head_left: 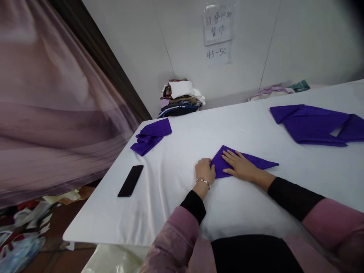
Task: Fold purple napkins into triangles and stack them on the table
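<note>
A purple cloth napkin point(218, 163), folded to a pointed shape, lies on the white-covered table in front of me. Its long tip reaches out to the right, past my right wrist. My right hand point(240, 167) rests flat on top of it with the fingers spread. At the napkin's left edge, my left hand point(205, 171), with a bracelet at the wrist, has its fingers curled and closed on the fabric. The fingertips of that hand are partly hidden.
On the white tablecloth point(182, 197) lie a folded purple napkin point(153, 134) at left, a black phone point(131, 181) and more purple cloth point(313, 123) at right. Clothes are stacked point(182, 98) by the wall. A curtain point(71, 102) hangs left; a paper sign point(218, 24) is on the wall.
</note>
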The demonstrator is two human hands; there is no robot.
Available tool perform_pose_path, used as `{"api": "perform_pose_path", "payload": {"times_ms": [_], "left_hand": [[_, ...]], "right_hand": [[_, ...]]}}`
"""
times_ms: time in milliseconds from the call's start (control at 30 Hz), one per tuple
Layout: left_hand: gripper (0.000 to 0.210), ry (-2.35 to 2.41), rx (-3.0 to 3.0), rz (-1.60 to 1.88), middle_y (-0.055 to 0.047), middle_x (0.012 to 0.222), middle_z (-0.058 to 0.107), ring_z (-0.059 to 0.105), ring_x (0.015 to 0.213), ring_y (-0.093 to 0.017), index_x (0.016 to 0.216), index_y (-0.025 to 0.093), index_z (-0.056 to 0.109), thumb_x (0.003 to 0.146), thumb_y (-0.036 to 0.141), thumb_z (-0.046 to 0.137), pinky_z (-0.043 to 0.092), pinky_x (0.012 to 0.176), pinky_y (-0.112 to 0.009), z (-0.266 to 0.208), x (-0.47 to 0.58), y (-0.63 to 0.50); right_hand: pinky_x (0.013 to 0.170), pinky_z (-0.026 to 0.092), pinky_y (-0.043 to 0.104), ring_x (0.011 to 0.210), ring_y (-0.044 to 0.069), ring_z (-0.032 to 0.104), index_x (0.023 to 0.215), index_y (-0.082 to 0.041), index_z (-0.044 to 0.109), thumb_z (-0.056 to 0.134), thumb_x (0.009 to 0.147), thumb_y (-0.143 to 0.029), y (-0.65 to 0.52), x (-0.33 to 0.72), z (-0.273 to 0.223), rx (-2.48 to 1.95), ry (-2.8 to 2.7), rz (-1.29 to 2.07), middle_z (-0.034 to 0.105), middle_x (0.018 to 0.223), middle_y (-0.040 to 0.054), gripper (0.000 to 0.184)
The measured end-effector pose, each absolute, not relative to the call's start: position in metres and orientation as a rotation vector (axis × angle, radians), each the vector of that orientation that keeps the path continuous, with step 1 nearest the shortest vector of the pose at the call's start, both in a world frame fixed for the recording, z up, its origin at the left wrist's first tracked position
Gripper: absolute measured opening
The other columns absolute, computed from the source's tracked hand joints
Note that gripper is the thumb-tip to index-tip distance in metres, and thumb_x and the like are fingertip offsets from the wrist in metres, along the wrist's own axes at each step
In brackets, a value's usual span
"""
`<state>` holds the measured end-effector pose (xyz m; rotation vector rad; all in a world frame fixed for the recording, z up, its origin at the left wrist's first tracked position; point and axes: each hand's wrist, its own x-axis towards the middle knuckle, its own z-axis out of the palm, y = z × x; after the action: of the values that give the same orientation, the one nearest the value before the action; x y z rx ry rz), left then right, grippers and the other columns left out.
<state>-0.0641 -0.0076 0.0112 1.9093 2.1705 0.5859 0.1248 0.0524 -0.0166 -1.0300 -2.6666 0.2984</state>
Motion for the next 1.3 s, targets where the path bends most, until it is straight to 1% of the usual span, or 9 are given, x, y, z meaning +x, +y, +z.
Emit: {"api": "perform_pose_path", "payload": {"times_ms": [100,167,300,367,467,600,867,1100,1300], "left_hand": [[0.023,2.150,1.992,0.608,-0.005,0.104,0.063,0.054,0.100,-0.022,0.103,0.022,0.057,0.083,0.017,0.050,0.041,0.086,-0.036,0.019,-0.060,-0.011],[0.028,2.051,2.166,0.642,-0.005,0.117,0.060,0.049,0.111,-0.021,0.113,0.023,0.054,0.087,0.020,0.045,0.036,0.096,-0.038,0.024,-0.052,-0.017],[0.054,1.767,2.461,0.545,-0.008,0.145,0.038,0.025,0.136,-0.024,0.136,0.017,0.036,0.090,0.046,0.039,0.016,0.113,-0.044,0.021,-0.033,-0.027],[0.073,1.735,2.451,0.405,-0.011,0.149,0.029,0.018,0.139,-0.025,0.142,0.012,0.025,0.087,0.059,0.035,0.014,0.113,-0.046,0.013,-0.027,-0.029],[0.087,1.761,2.405,0.268,-0.014,0.150,0.024,0.016,0.140,-0.026,0.144,0.007,0.017,0.084,0.068,0.027,0.016,0.114,-0.045,0.002,-0.028,-0.027],[0.089,1.771,2.422,0.204,-0.015,0.151,0.023,0.013,0.140,-0.026,0.143,0.006,0.022,0.083,0.071,0.021,0.013,0.114,-0.045,-0.002,-0.032,-0.024],[0.086,1.763,2.392,0.199,-0.014,0.152,0.021,0.013,0.140,-0.026,0.143,0.008,0.027,0.083,0.071,0.023,0.012,0.115,-0.045,0.003,-0.032,-0.023],[0.086,1.739,2.352,0.194,-0.014,0.152,0.019,0.011,0.141,-0.026,0.143,0.009,0.026,0.083,0.071,0.024,0.010,0.115,-0.046,0.004,-0.032,-0.023],[0.086,1.737,2.347,0.206,-0.014,0.152,0.019,0.010,0.141,-0.026,0.143,0.009,0.026,0.083,0.071,0.024,0.010,0.115,-0.045,0.004,-0.031,-0.022]], "right_hand": [[0.110,0.018,0.052,0.137,0.029,0.021,0.144,-0.024,0.030,0.038,0.084,-0.064,0.052,0.127,-0.018,-1.031,-2.671,0.305,0.030,0.148,0.0092,0.072],[0.110,0.018,0.052,0.137,0.029,0.021,0.143,-0.021,0.032,0.038,0.085,-0.063,0.051,0.127,-0.018,-1.040,-2.690,0.286,0.030,0.148,0.0113,0.072],[0.109,0.019,0.051,0.138,0.028,0.019,0.142,-0.017,0.034,0.034,0.089,-0.056,0.050,0.128,-0.017,-0.981,-2.713,0.249,0.029,0.148,0.0134,0.065],[0.109,0.019,0.051,0.138,0.028,0.019,0.142,-0.017,0.034,0.035,0.089,-0.056,0.051,0.128,-0.017,-0.979,-2.715,0.267,0.029,0.148,0.0132,0.066],[0.110,0.018,0.051,0.138,0.027,0.019,0.143,-0.019,0.031,0.033,0.089,-0.056,0.054,0.128,-0.013,-1.025,-2.730,0.332,0.029,0.148,0.0115,0.065],[0.111,0.018,0.048,0.138,0.024,0.018,0.145,-0.019,0.028,0.025,0.092,-0.055,0.057,0.132,-0.009,-1.072,-2.741,0.411,0.027,0.149,0.0104,0.065],[0.109,0.018,0.053,0.138,0.027,0.019,0.146,-0.025,0.022,0.026,0.088,-0.063,0.065,0.197,-0.014,-1.277,-2.687,0.179,0.026,0.150,0.0085,0.070],[0.108,0.020,0.055,0.137,0.027,0.022,0.145,-0.027,0.026,0.021,0.090,-0.059,0.072,0.252,-0.021,-1.524,-2.619,0.098,0.027,0.150,0.0056,0.064],[0.104,0.023,0.060,0.135,0.030,0.026,0.144,-0.021,0.029,0.019,0.091,-0.057,0.067,0.254,-0.012,-1.693,-2.418,0.008,0.034,0.146,0.0129,0.065]]}}
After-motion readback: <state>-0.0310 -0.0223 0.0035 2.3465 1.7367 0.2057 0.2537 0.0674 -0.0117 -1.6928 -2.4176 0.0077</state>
